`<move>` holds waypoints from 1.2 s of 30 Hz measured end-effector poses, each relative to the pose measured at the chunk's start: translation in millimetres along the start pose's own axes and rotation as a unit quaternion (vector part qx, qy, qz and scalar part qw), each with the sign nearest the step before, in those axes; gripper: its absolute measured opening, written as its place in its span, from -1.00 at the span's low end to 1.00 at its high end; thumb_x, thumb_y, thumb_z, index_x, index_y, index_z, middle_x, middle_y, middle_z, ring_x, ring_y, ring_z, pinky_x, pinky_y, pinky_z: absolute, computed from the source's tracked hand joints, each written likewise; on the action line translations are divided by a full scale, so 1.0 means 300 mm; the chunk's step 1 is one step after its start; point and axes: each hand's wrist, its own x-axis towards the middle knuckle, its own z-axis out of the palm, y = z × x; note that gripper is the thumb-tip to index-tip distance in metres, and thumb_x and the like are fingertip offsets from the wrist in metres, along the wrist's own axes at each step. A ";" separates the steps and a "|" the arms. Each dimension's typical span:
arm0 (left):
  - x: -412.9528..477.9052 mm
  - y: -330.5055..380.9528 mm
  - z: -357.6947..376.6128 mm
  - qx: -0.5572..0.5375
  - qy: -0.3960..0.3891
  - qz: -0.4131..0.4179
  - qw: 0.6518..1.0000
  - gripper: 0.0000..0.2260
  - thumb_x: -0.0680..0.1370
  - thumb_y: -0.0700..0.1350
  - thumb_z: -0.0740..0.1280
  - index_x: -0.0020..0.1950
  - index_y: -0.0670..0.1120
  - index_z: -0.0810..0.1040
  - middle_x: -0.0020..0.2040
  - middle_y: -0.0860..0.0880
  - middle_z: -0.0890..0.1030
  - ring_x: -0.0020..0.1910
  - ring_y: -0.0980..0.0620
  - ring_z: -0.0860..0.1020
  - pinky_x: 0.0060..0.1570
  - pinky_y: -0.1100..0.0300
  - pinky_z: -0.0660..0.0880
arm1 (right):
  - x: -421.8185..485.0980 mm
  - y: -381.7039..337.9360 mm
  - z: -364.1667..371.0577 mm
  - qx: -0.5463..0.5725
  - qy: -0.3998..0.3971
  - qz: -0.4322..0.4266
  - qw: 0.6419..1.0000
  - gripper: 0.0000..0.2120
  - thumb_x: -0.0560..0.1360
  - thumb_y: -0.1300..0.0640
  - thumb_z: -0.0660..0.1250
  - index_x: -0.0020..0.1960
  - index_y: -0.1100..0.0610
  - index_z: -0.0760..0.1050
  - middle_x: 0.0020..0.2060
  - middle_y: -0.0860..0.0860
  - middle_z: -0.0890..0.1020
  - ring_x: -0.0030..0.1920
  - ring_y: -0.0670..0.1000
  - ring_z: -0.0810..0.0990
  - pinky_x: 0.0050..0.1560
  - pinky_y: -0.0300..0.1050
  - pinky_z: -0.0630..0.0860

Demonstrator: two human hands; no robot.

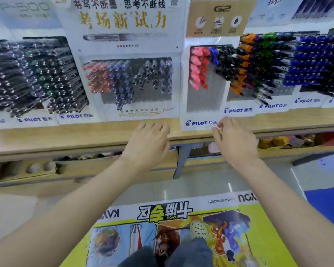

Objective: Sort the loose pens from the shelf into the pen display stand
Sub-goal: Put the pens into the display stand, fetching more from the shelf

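Note:
A white pen display stand (pixel 202 123) with a brown G2 header holds pink, red, blue and black pens (pixel 199 68) in its upper holes; its lower holes look bare. My right hand (pixel 234 139) hovers at the stand's front label with fingers loosely curled, holding nothing that I can see. My left hand (pixel 148 143) reaches to the wooden shelf edge (pixel 96 137) with relaxed fingers, in front of the P-500 stand (pixel 127 81) of red, blue and black pens. No loose pen shows on the shelf.
More Pilot stands packed with black pens (pixel 33 78) stand at left, and orange, green and blue pens (pixel 289 62) at right. A lower shelf (pixel 27 170) sits beneath. A yellow floor poster (pixel 174 228) lies under my feet.

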 end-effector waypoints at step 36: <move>-1.305 1.272 -0.239 -0.092 0.068 -0.888 0.445 -0.77 0.63 -0.04 0.05 0.18 -0.05 0.42 0.11 0.01 0.48 0.14 0.00 0.43 0.07 0.13 0.34 | -1.087 -0.639 -0.246 0.061 -0.159 -0.829 0.532 -0.85 0.47 0.17 0.36 -0.06 0.26 0.56 -0.09 0.18 0.57 -0.15 0.24 0.54 -0.21 0.00 0.44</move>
